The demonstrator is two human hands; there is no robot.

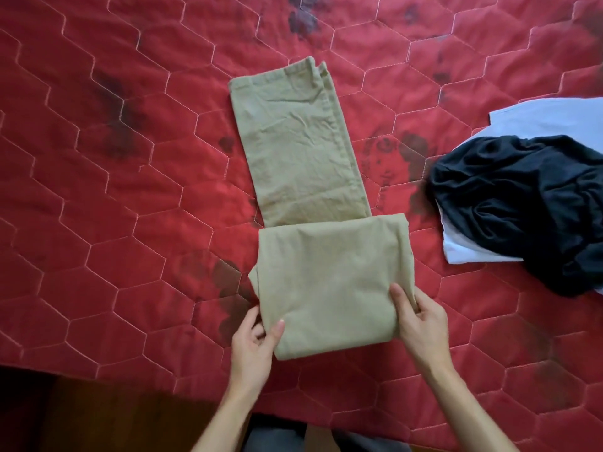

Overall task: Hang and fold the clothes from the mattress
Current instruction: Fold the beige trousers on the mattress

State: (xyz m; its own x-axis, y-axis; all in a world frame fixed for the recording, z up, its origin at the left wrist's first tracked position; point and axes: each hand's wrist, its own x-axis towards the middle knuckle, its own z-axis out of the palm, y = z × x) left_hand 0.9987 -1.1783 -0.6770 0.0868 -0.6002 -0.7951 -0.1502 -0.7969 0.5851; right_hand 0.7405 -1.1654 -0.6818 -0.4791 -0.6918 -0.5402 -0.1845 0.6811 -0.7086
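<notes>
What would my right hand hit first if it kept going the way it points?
The khaki trousers: your right hand grips the folded part's right edge and points up-left across that fabric. Nothing else seems to lie between.

Left forearm (225, 415) and right forearm (463, 402) are seen bare to the frame edge. Left grip (257, 337) and right grip (421, 321) are bare, nails trimmed short. Dark grey garment (277, 433) is seen between the arms; kind can't be told.
</notes>
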